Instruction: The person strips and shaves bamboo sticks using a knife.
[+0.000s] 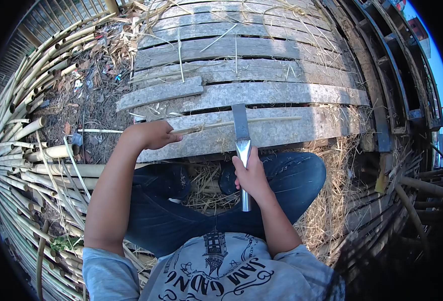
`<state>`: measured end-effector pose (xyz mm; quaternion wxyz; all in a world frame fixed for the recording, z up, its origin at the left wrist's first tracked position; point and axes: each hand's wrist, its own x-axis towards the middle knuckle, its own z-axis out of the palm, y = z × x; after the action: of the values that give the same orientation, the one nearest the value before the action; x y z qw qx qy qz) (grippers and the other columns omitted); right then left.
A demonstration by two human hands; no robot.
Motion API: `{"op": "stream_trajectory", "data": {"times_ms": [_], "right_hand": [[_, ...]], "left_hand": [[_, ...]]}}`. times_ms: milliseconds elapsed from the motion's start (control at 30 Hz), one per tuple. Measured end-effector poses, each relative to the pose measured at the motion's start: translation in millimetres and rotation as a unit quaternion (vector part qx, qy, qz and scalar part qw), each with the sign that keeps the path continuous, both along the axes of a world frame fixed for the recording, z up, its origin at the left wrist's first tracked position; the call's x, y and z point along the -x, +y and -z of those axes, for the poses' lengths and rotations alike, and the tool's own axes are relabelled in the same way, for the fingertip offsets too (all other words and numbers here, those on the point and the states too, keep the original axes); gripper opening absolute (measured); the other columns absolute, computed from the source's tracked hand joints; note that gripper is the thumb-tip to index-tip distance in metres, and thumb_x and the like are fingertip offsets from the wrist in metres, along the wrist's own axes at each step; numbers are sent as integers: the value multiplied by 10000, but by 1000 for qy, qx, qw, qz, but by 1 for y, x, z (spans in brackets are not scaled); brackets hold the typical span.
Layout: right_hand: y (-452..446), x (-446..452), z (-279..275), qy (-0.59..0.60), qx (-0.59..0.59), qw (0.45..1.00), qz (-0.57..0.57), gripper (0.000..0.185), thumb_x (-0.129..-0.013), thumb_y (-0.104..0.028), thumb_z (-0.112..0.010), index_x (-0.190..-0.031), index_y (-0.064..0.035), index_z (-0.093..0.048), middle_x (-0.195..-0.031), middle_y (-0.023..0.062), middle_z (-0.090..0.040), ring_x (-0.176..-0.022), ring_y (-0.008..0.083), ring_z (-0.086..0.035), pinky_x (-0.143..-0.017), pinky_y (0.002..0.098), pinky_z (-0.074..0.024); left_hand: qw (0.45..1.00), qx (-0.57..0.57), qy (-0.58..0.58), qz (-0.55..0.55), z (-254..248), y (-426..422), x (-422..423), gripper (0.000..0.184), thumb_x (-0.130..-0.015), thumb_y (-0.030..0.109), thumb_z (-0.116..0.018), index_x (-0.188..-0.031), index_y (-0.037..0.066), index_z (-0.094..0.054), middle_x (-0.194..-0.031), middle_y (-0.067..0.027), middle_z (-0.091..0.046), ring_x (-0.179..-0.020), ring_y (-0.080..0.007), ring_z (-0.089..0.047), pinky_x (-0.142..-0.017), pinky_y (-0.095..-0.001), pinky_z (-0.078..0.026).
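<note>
My left hand (153, 134) is closed round a thin pale bamboo strip (276, 119), its fingers partly hidden from above. The strip lies roughly level across the near planks and sticks out on both sides of the hand. In my right hand (252, 173) is a knife with a shiny metal handle, the fingers wrapped round it. Its broad, square-ended blade (240, 120) points away from me and crosses over the strip. Whether the blade touches the strip, I cannot tell.
A slatted wooden platform (281, 50) with scattered strips spreads ahead, a loose board (161, 95) on it. Cut bamboo poles (40, 145) are piled at the left. Shavings (332, 190) lie beside my right knee, and a wooden frame (382, 65) stands at the right.
</note>
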<state>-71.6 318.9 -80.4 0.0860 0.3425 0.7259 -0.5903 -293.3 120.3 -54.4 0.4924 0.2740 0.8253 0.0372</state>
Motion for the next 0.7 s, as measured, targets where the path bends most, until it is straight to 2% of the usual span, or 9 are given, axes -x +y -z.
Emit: {"op": "stream_trajectory", "data": {"times_ms": [100,233,333,367,433,533,567,633,700], "right_hand": [[28,-1,-4,-20,-6,999,-32,212,-978,-175,-565,-1059,-43,-420,-648,44,-525,-420,113,-529,-358,276,-446],[37,-5,6,-26,-47,995,80,269,-965,-180,-571,-1075,-7,-398,-651,83,-556,-449,160,-586,-367,303,-474],[-2,-4,1,-3,25,1000,-7,309,-957,-178,-584,-1120,-11,-382,-658,96,-564,-459,163,-597,-393,325,-494],[-16,-2,-4,-11,41,999,-16,262,-976,-159,-567,-1136,-44,-395,-647,51,-531,-440,119,-547,-385,286,-473],[-15,0,-1,-4,70,997,-43,247,-976,-169,-573,-1113,-43,-410,-650,49,-535,-440,115,-543,-382,284,-469],[11,-4,0,9,28,999,-13,214,-981,-180,-572,-1047,-40,-424,-647,46,-532,-426,105,-528,-363,269,-442],[22,-8,6,0,6,1000,20,257,-961,-178,-586,-1067,-7,-425,-609,62,-538,-442,146,-581,-369,296,-463],[25,-10,5,-9,-57,997,44,253,-961,-165,-580,-1061,-14,-404,-621,73,-550,-440,160,-586,-370,307,-472],[9,-9,4,-2,-34,999,31,265,-959,-155,-580,-1077,-17,-386,-630,87,-560,-442,168,-591,-374,313,-475]], "left_hand": [[999,-26,18,7,-1,-9,1,602,-984,543,-500,-1041,-28,-683,-879,-214,-692,-852,-359,-672,-785,-441,-507],[1000,-18,17,13,-12,7,-7,581,-990,518,-504,-1028,-34,-682,-868,-214,-690,-849,-358,-672,-776,-447,-504],[999,-43,2,17,-2,11,-6,575,-990,514,-508,-1018,-33,-682,-863,-214,-689,-838,-351,-671,-768,-450,-502],[999,-41,3,15,-2,9,-8,575,-990,514,-508,-1018,-33,-682,-863,-214,-689,-838,-351,-671,-768,-450,-502],[998,-58,5,-7,-6,5,-9,573,-990,513,-508,-1008,-33,-681,-856,-216,-685,-831,-343,-671,-766,-449,-499],[999,-52,0,-11,-14,4,-7,576,-991,513,-505,-988,-35,-680,-830,-213,-680,-804,-338,-667,-753,-448,-498],[999,-52,-1,-12,-13,7,-8,576,-991,513,-505,-988,-35,-680,-830,-213,-680,-804,-338,-667,-753,-448,-498],[997,-70,9,5,-10,15,-11,585,-992,513,-504,-966,-44,-679,-796,-207,-671,-765,-340,-658,-730,-445,-497],[994,-99,32,11,13,21,-19,591,-992,515,-503,-955,-49,-679,-779,-205,-666,-744,-337,-653,-716,-444,-496]]}}
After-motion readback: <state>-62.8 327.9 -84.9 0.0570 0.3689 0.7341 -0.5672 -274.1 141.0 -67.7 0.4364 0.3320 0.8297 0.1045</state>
